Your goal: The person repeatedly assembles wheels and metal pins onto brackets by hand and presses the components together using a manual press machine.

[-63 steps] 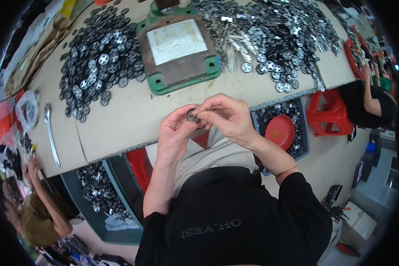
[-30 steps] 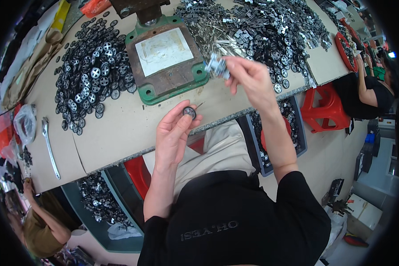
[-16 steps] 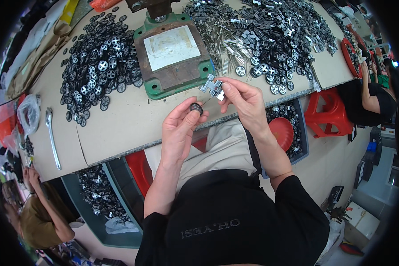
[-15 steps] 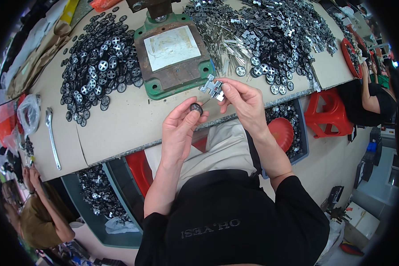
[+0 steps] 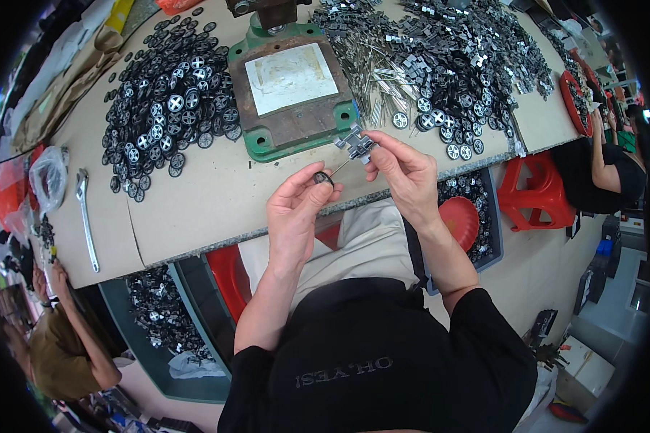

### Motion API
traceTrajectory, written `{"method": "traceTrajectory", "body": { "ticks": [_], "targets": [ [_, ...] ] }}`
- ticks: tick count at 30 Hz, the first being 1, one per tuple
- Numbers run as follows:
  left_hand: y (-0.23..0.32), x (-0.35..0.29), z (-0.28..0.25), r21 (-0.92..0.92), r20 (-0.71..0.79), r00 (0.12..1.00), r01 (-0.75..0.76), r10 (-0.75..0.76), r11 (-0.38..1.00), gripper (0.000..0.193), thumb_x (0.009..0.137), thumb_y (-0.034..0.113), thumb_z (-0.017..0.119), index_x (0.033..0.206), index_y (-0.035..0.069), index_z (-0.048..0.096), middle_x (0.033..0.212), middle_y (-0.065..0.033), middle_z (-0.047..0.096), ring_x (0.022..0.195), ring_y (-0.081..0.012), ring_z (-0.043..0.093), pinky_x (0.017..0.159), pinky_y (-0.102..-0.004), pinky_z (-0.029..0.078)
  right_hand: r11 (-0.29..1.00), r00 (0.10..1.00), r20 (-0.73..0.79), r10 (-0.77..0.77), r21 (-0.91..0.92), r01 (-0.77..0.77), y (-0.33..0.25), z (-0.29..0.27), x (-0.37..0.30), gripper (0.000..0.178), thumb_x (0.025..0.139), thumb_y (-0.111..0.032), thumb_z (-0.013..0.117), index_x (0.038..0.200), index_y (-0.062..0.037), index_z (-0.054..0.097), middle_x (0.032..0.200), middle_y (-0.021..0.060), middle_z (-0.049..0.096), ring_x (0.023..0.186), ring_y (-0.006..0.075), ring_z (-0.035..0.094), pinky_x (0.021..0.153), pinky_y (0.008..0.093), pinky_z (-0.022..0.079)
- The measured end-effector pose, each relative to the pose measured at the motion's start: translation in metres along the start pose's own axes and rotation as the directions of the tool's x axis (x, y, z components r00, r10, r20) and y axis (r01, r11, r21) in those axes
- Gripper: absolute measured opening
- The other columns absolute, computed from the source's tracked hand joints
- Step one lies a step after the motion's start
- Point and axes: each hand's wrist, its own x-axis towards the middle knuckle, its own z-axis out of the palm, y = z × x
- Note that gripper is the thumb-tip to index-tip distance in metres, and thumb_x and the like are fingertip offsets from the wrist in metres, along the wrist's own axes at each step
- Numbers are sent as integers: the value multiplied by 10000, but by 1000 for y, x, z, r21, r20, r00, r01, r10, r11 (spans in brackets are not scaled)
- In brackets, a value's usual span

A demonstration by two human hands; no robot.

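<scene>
Between the fingers and thumb of my left hand (image 5: 294,206) is a small black toy wheel (image 5: 323,177). A thin metal axle rod (image 5: 341,167) sticks out of the wheel toward my right hand. My right hand (image 5: 404,169) pinches a small grey-and-black plastic chassis part (image 5: 357,146) by its near end. The rod's far tip lies close to this part; whether it enters it I cannot tell. Both hands are above the table's near edge, just in front of the green press base (image 5: 290,90) with a white plate on top.
Piles of wheels (image 5: 170,108), metal rods (image 5: 383,83) and grey chassis parts (image 5: 477,50) cover the table's back. A wrench (image 5: 87,220) lies at left. Below stand part-filled bins (image 5: 155,317) and a red stool (image 5: 534,191). Co-workers (image 5: 72,346) sit on both sides.
The chassis part has tilted slightly in my right hand, and my hands have shifted a little to the right. The whole table view has moved slightly right. Both grips stay the same.
</scene>
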Motion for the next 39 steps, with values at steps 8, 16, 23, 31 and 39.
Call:
{"method": "traceTrajectory", "body": {
  "ticks": [8, 16, 23, 31, 39],
  "targets": [
    [-1, -1, -6, -178, 96, 984, 168, -152, 970, 347, 838, 41, 577, 1172, -17, 505, 1002, -140, 612, 864, -219, 624, 759, -282, 521, 995, 997, 67, -46, 91, 40, 6, -6, 5, 249, 810, -36, 627, 1048, 23, 587, 827, 18, 616, 682, 42, 528, 592, 176, 437],
    [-4, -7, -2, 4, -11, 1000, -22, 23, 1000, 350, 792, -22, 606, 1133, -51, 529, 981, -136, 611, 828, -228, 633, 743, -307, 531, 990, 990, 125, 69, 111, -83, 7, -9, 4, 250, 806, -2, 618, 1046, 45, 564, 846, 31, 617, 684, 49, 536, 599, 179, 452],
    [-6, -15, 6, 292, -38, 982, -167, 186, 942, 309, 809, -34, 586, 1110, -80, 536, 929, -106, 601, 847, -209, 632, 743, -261, 523, 999, 997, 76, 35, -40, -32, 8, -8, -3, 251, 807, -14, 621, 1044, 44, 563, 852, 39, 621, 697, 51, 545, 604, 180, 454],
    [-7, -21, 5, 384, -11, 979, -182, 202, 905, 303, 839, 16, 564, 1126, -71, 521, 946, -139, 609, 823, -213, 637, 719, -254, 539, 985, 982, 89, 169, 29, -172, 2, -9, -5, 209, 792, -5, 618, 991, 50, 585, 855, 63, 643, 755, 89, 583, 663, 224, 477],
    [-6, -13, -3, -255, 119, 948, 315, -294, 914, 314, 832, 13, 577, 1130, -68, 521, 943, -132, 610, 845, -206, 633, 720, -259, 537, 981, 989, 140, -57, -174, 82, 3, -12, -4, 199, 798, -5, 611, 988, 49, 587, 852, 60, 642, 769, 78, 576, 679, 218, 473]
  ]
}}
